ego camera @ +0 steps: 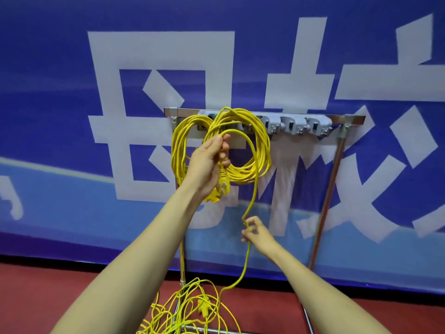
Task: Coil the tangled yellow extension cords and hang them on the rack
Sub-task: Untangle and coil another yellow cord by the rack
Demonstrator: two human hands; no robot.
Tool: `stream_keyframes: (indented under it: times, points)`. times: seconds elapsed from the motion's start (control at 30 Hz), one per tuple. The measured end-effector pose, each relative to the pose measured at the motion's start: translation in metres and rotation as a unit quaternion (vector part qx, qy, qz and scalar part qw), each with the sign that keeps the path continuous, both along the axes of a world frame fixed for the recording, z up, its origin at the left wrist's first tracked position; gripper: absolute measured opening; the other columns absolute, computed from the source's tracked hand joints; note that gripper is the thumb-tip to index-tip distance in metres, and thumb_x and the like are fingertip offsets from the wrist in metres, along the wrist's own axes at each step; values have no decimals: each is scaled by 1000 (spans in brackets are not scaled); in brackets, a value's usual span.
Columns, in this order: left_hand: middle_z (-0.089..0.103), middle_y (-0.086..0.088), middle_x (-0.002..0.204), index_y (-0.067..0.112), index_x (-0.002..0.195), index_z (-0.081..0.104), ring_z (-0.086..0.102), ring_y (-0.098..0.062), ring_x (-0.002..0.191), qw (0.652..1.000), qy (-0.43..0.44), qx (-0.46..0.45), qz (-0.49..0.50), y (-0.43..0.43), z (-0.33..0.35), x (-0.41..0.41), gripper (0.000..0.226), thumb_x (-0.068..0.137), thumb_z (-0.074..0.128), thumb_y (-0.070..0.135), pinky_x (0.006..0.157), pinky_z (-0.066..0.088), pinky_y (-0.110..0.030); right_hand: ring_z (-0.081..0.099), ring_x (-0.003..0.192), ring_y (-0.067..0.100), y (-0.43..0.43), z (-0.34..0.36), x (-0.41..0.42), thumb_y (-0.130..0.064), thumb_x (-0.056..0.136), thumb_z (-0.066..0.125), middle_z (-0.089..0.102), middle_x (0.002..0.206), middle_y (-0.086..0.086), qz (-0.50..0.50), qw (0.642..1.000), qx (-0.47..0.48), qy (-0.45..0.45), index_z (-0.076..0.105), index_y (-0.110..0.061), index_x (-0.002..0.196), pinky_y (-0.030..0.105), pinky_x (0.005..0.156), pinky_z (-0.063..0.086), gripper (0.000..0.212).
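Observation:
My left hand (209, 162) grips a coil of yellow extension cord (258, 150) together with its yellow plug end (220, 189), held up in front of the rack. A second yellow coil (179, 145) hangs on the left part of the rack (346, 118), a metal bar with grey clip hooks (292, 125). From the held coil one strand drops to my right hand (258, 233), which pinches it lower down. Below that hand the cord runs to a tangled yellow pile (190, 307) on the red floor, with another plug (204, 307) lying in it.
The rack stands on thin metal legs (330, 189) against a blue banner wall (60, 92) with large white characters. Several grey hooks to the right of the coils carry nothing. A metal base bar (212, 330) lies on the red floor under the pile.

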State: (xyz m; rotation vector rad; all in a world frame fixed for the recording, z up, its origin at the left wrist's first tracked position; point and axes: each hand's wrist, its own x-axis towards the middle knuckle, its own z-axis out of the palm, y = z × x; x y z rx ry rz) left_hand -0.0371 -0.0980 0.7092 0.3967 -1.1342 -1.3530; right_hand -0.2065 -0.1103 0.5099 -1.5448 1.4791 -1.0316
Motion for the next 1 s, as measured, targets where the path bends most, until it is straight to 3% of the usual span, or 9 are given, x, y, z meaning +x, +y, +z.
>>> stream_keyframes:
  times: [0.07, 0.17, 0.3, 0.37, 0.47, 0.63, 0.73, 0.87, 1.0]
  points:
    - [52, 5, 67, 7, 100, 63, 43, -3, 55, 999, 33, 8, 21, -9, -1, 13, 24, 103, 41, 14, 48, 35, -16, 61, 54, 7, 0, -11, -6, -13, 98, 47, 57, 72, 3, -25, 995, 88, -49, 48, -16, 87, 22, 60, 47, 11]
    - [53, 7, 64, 7, 97, 64, 43, -2, 52, 995, 26, 42, 85, -18, -13, 31, 25, 103, 41, 15, 46, 35, -14, 62, 62, 12, 1, -17, -23, -33, 99, 46, 62, 69, 1, -61, 979, 162, -105, 55, -14, 84, 26, 63, 48, 25]
    - [50, 5, 68, 9, 92, 64, 42, -2, 50, 982, 23, 154, 107, -31, -43, 47, 22, 102, 45, 16, 43, 34, -13, 51, 39, 12, -9, 5, -57, -37, 98, 47, 49, 58, 4, -195, 958, 117, -174, 51, -12, 73, 20, 43, 43, 35]
    - [50, 3, 68, 10, 89, 63, 41, -4, 50, 972, -51, 196, 123, -36, -61, 52, 22, 101, 45, 15, 43, 32, -14, 39, 40, 15, -18, 27, -75, -34, 98, 47, 40, 57, 4, -265, 942, 58, -195, 51, -11, 72, 20, 37, 34, 34]
    - [55, 0, 71, 12, 88, 65, 41, -9, 57, 935, -248, 171, 189, -37, -89, 52, 22, 100, 47, 14, 47, 29, -17, 38, 47, 19, -32, 68, -98, -21, 97, 46, 41, 58, 6, -333, 934, -2, -130, 51, -8, 80, 26, 45, 31, 23]
    - [60, -6, 73, 7, 89, 68, 49, -14, 60, 892, -411, 151, 112, -36, -116, 47, 22, 100, 50, 15, 55, 34, -22, 47, 57, 15, -19, 136, -90, -2, 97, 41, 49, 74, 5, -203, 960, -84, -171, 56, -11, 112, 30, 54, 50, 23]
    - [61, -6, 74, 7, 87, 66, 56, -16, 67, 878, -456, 119, 84, -31, -122, 37, 19, 99, 52, 13, 63, 37, -26, 47, 53, 17, -5, 151, -69, -9, 100, 39, 51, 76, 7, -138, 979, -104, -105, 53, -19, 114, 30, 50, 50, 22]
    - [59, -3, 74, 1, 97, 67, 48, -8, 58, 890, -453, 51, 33, -19, -111, 19, 16, 97, 58, 14, 54, 39, -15, 46, 55, 13, -9, 150, -48, -8, 95, 45, 64, 82, 3, -140, 982, -121, 27, 49, -7, 110, 33, 54, 44, 15]
    - [63, -3, 85, 5, 103, 71, 49, -3, 70, 775, -600, -171, 98, -15, -88, 8, 18, 95, 61, 17, 59, 34, -8, 51, 65, 15, -1, 157, -38, -12, 94, 52, 57, 74, -3, -46, 966, -159, 197, 61, -16, 98, 29, 66, 48, 11]
